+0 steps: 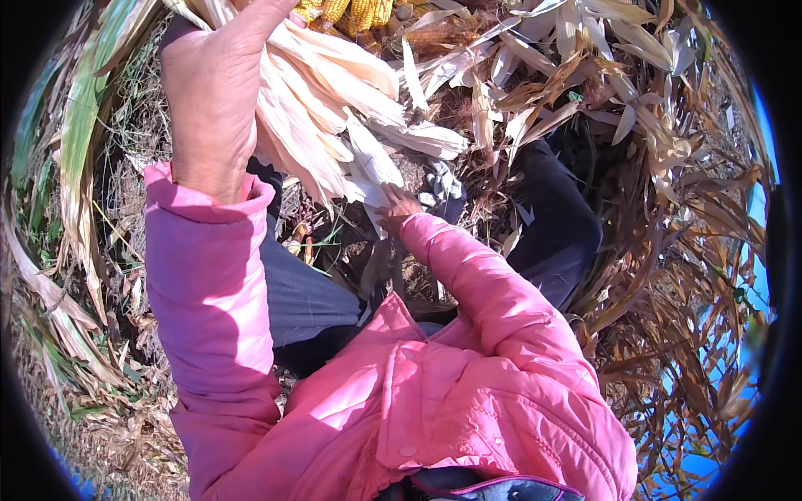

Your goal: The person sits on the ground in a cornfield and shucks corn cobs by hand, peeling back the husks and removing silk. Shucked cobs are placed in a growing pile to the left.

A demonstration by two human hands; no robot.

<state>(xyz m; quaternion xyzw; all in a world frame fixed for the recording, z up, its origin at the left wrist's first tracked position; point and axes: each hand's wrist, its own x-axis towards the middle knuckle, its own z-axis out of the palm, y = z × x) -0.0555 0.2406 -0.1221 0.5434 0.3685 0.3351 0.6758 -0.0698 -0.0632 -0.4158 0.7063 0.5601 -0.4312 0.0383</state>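
Nearest: dark item with purple trim (501,488) at the lower edge, cut off. Then pink jacket (418,417), filling the lower middle and covering the ground there.

Left hand (219,96): raised well above the lap, back of hand to camera, thumb pointing up-right over the pale husks (305,100). Other fingers hidden or cropped; can't tell if it's closed. Its forearm and sleeve block the ground on that side.

Right hand (399,206): low between the knees, fingertips against the lower end of the husks. Fingers bunched and partly hidden; can't tell if it's gripping or just touching. Grey-and-white item (441,185) just beside it, too unclear to name.

Dark trousers (301,292) flank the work area, knees apart. Grass and an orange-brown piece (307,248) on the ground between them.

Pale husks fan down-right from under the left hand, hiding much of the ground beyond. Yellow corn cobs (361,12) sit past them at the upper edge, cropped, partly behind husk.

Around: loose dry husks (585,63) upper right, brown dry leaves (668,326) crowding the right side, green-streaked leaves (79,134) on the left. Blue patches at far right; can't tell what.
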